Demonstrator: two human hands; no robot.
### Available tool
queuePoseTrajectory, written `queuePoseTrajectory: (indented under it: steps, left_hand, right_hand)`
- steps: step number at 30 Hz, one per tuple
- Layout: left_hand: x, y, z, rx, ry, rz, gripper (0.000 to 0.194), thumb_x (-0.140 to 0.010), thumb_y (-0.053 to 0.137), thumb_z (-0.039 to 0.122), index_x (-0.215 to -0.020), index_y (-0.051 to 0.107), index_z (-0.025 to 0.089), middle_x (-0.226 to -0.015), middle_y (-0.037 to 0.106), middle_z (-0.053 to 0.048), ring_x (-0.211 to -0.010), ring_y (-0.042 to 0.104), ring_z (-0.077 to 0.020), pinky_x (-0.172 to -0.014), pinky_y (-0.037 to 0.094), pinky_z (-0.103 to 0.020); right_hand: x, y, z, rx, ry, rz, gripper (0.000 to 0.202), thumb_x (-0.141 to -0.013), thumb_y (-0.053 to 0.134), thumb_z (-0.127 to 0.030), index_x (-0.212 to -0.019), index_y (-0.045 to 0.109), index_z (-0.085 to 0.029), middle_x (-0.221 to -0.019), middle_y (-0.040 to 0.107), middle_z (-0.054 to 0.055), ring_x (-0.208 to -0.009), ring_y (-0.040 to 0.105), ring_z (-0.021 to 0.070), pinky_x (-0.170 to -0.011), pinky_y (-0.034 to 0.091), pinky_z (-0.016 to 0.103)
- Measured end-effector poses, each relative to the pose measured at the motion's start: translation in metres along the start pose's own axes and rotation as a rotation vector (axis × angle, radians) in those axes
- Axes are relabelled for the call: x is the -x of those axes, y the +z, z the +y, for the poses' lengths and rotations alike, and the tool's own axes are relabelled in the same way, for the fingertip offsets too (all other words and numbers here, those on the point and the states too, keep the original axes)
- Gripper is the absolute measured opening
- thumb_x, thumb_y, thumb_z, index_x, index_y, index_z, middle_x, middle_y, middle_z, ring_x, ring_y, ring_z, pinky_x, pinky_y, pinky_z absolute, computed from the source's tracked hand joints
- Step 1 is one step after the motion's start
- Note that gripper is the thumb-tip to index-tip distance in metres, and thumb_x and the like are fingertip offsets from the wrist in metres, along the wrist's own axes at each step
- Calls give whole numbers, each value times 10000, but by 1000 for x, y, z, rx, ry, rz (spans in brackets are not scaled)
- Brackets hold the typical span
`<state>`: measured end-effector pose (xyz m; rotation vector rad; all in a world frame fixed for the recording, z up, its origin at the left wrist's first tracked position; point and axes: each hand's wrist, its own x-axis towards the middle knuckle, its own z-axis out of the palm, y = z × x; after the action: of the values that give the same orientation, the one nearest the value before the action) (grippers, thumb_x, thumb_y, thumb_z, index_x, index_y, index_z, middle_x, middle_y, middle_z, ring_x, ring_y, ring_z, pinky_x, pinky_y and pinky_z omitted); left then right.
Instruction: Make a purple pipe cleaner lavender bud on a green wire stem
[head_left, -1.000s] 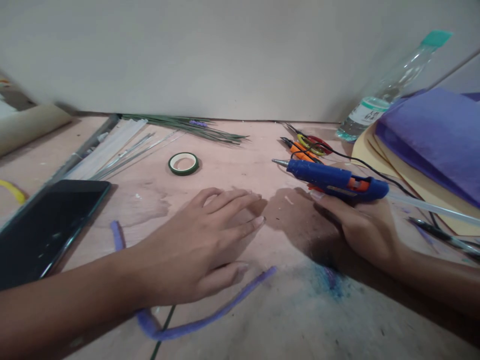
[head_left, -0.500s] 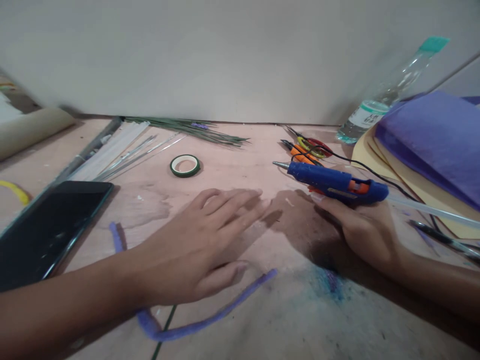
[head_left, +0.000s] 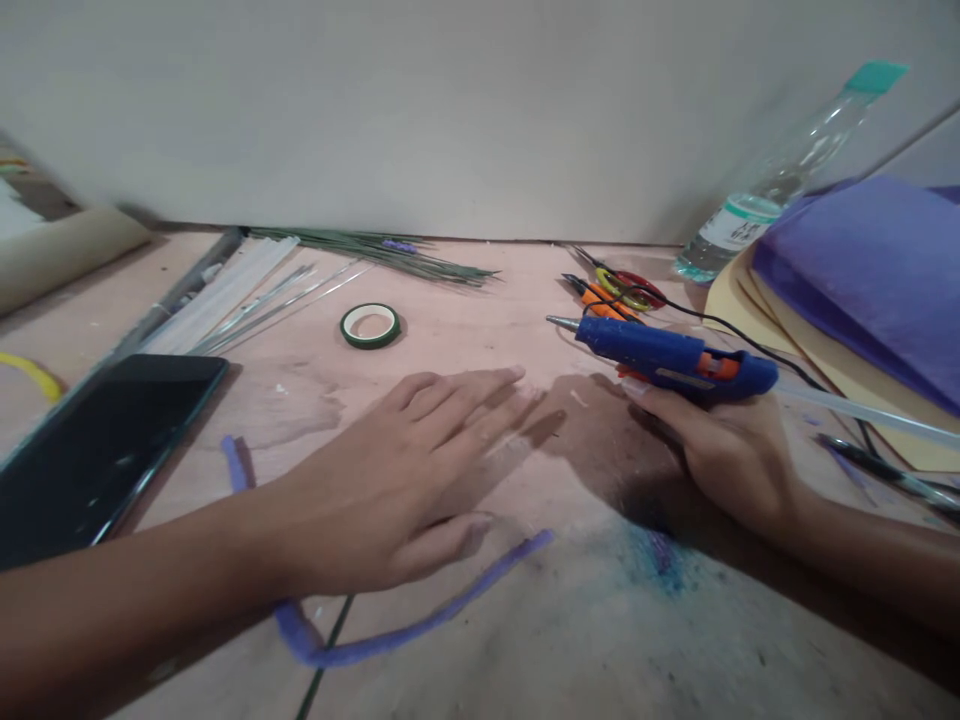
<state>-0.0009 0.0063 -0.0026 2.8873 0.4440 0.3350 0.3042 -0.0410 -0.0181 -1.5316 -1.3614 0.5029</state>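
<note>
My left hand [head_left: 397, 470] lies palm down over the table with its fingers stretched out, holding nothing. A curved purple strip [head_left: 405, 638] runs beneath that wrist; part of it is hidden by the arm. A thin dark green stem [head_left: 321, 680] crosses under the strip near the bottom. My right hand [head_left: 720, 440] is around a blue hot glue gun [head_left: 652, 352], its thumb by the orange trigger; the other fingers are mostly hidden. The gun's metal nozzle points left, and a clear glue stick [head_left: 870, 410] sticks out of its back.
A phone [head_left: 112, 460] lies at the left, near clear sticks [head_left: 225, 300]. Green tape [head_left: 370, 327] and green stems [head_left: 375, 250] lie farther back. Scissors [head_left: 630, 290], an orange-handled cutter [head_left: 600, 298], a pen [head_left: 885, 470], purple sheets [head_left: 870, 260] and a bottle [head_left: 750, 210] are at the right.
The whole view has shifted very slightly. Both hands keep nearly the same pose, and the glue gun stays in my right hand.
</note>
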Motion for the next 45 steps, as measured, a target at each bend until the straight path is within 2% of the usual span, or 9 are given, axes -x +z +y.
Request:
queuePoseTrajectory:
  steps: [6, 10, 13, 18, 23, 27, 32, 38, 45]
  left_hand:
    - [-1, -4, 2, 50, 3, -58, 538, -1084, 590, 441, -1553, 606, 179, -1726, 490, -250, -1611, 431, -436, -1226, 405, -675]
    - [-2, -4, 4, 76, -36, -53, 532, -1051, 644, 425, -1514, 642, 162, -1718, 496, -248, -1603, 443, -434, -1250, 398, -661]
    - [-1, -3, 4, 63, -28, -50, 576, -1071, 617, 447, -1579, 579, 179, -1737, 478, -231, -1606, 431, -419, -1246, 394, -646]
    - [2, -3, 6, 9, -36, 16, 786, -1114, 556, 481, -1774, 217, 224, -1752, 476, -212, -1599, 426, -414, -1198, 401, -661]
    - [1, -5, 5, 60, -39, -69, 483, -1099, 562, 476, -1489, 623, 198, -1735, 493, -198, -1621, 404, -381, -1238, 384, -629]
    - [-1, -7, 3, 86, -69, -68, 456, -1105, 568, 509, -1442, 687, 225, -1720, 518, -170, -1618, 426, -362, -1256, 396, -618]
    - [2, -8, 9, 35, -114, -73, 653, -1071, 606, 593, -1575, 631, 179, -1782, 422, -241, -1640, 407, -451, -1243, 406, -690]
    - [4, -3, 9, -27, -58, -62, 706, -1102, 550, 602, -1615, 572, 118, -1799, 359, -273, -1676, 353, -451, -1237, 390, -704]
    - [8, -5, 4, 37, -58, -89, 865, -1116, 507, 588, -1754, 263, 57, -1805, 322, -300, -1652, 398, -443, -1260, 382, -646]
  right_hand:
    - [1, 1, -2, -11, 8, 4, 157, -900, 834, -370, -1003, 810, -255, -1004, 843, 14, -987, 781, 288, -970, 612, 443]
    - [1, 2, -3, -13, 5, 12, 132, -895, 829, -343, -987, 797, -253, -966, 837, 10, -917, 777, 267, -888, 626, 410]
    - [1, 2, -1, -17, -3, 15, 150, -895, 839, -353, -992, 798, -248, -1022, 833, 20, -969, 772, 267, -936, 613, 408]
    - [0, -1, 1, -11, -24, -7, 180, -927, 837, -369, -1047, 786, -245, -1064, 828, 32, -1019, 767, 275, -969, 601, 408]
    - [0, -1, 1, 23, -28, -29, 167, -943, 801, -416, -1040, 800, -280, -1048, 837, 35, -1007, 782, 313, -939, 619, 452]
    - [0, 0, -1, 38, -17, -13, 164, -924, 800, -430, -1008, 806, -290, -1011, 819, 34, -978, 782, 326, -897, 637, 463]
    - [0, 0, 1, 16, -2, -14, 228, -911, 834, -454, -1049, 810, -274, -1055, 814, 52, -1025, 771, 331, -1018, 614, 483]
    - [1, 0, 9, -18, 33, 2, 128, -885, 852, -402, -962, 835, -301, -981, 830, 23, -929, 784, 316, -875, 642, 450]
    - [1, -3, 6, 6, 50, -5, 248, -857, 893, -423, -1019, 791, -264, -1098, 778, 50, -1083, 715, 317, -978, 616, 432]
